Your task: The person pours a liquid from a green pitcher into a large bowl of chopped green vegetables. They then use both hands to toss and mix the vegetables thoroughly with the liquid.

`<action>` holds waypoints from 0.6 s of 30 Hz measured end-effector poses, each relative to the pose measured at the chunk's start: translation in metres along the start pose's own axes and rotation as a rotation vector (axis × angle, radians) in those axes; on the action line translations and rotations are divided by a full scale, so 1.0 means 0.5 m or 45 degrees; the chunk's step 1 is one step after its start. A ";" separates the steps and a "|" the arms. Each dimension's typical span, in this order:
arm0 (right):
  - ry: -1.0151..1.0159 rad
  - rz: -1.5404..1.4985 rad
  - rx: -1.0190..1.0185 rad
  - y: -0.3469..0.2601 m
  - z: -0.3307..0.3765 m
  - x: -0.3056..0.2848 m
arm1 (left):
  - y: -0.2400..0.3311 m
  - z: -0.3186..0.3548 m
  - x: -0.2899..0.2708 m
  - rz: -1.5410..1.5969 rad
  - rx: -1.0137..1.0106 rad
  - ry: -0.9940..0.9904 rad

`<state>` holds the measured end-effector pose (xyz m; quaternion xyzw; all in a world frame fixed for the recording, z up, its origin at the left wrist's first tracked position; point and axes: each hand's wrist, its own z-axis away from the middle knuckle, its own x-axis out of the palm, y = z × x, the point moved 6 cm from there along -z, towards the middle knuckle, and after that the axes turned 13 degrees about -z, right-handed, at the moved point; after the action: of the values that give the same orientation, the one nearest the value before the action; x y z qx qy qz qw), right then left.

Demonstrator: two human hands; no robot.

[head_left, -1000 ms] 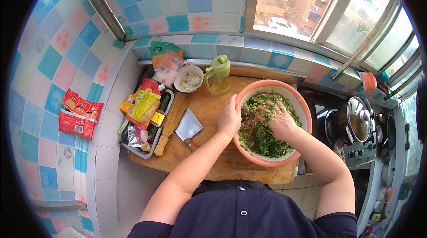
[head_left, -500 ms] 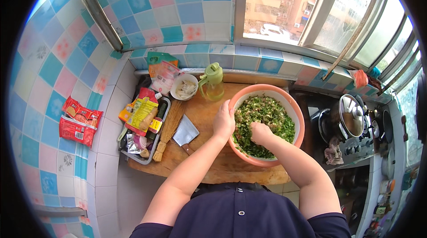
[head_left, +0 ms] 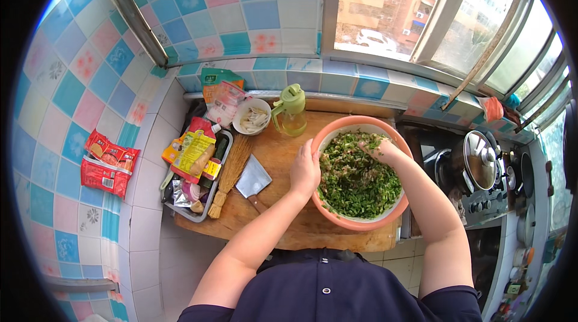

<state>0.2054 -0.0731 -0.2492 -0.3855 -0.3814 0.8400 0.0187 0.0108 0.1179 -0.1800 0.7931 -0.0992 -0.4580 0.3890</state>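
Note:
A large orange-rimmed bowl (head_left: 355, 224) stands on the wooden table, filled with a chopped green and brownish filling (head_left: 361, 192). My left hand (head_left: 305, 170) grips the bowl's left rim, fingers over the edge. At the far right inside the bowl, my right hand (head_left: 385, 151) is curled into the filling, its fingertips covered by it. The filling is heaped unevenly, with a darker, meatier patch in the middle. Left of my left hand lies a cleaver (head_left: 253, 176) with a wide blade and wooden handle. A green-topped oil jug (head_left: 292, 111) stands behind the bowl, to the left.
A straw brush (head_left: 227, 180) lies beside a grey tray (head_left: 195, 216) of packets and vegetables. Behind them sit a small white bowl (head_left: 253, 132) and bags. At right, a lidded pot (head_left: 479, 159) stands on the stove. Red packets (head_left: 108, 165) hang on the left wall.
My right hand has moved from the bowl's middle to its far right side, turning up the filling there. My left hand remains on the rim.

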 end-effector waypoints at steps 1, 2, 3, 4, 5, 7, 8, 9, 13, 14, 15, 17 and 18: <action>-0.089 -0.208 -0.013 0.004 -0.025 0.013 | -0.002 -0.001 -0.003 -0.015 -0.013 0.006; -0.174 -0.417 -0.009 0.009 -0.045 0.024 | -0.001 -0.001 -0.004 -0.027 -0.023 0.009; -0.202 -0.430 0.136 -0.052 -0.031 0.031 | -0.006 0.001 -0.009 -0.047 -0.043 0.019; -0.215 -0.444 0.286 -0.091 -0.019 0.038 | -0.007 0.002 -0.010 -0.045 -0.053 0.026; -0.039 -0.233 0.194 -0.113 -0.024 0.023 | -0.004 0.000 -0.009 -0.036 -0.056 0.030; -0.145 -0.248 0.213 -0.151 -0.008 0.028 | -0.002 -0.002 -0.008 -0.023 -0.072 0.035; -0.205 -0.258 0.222 -0.173 0.007 0.033 | -0.005 -0.001 -0.010 -0.021 -0.085 0.032; -0.262 -0.268 0.232 -0.195 0.022 0.035 | -0.009 0.000 -0.011 -0.018 -0.096 0.028; -0.539 -0.357 0.102 -0.220 0.039 0.040 | -0.007 -0.001 -0.005 -0.020 -0.102 0.013; -0.446 -0.143 -0.219 -0.215 0.034 0.039 | -0.004 -0.003 -0.003 -0.003 -0.112 -0.009; -0.528 -0.014 -0.246 -0.223 0.065 0.053 | -0.008 -0.003 -0.002 0.011 -0.131 -0.026; -0.645 0.566 -0.359 -0.241 0.158 0.075 | -0.015 0.000 -0.007 0.017 -0.112 0.000; -0.667 1.016 -0.446 -0.239 0.204 0.087 | -0.019 0.002 -0.011 0.018 -0.105 0.016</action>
<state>0.0761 -0.0382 -0.1566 -0.2750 -0.3312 0.7737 -0.4649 0.0052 0.1266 -0.1833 0.7785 -0.0832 -0.4540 0.4252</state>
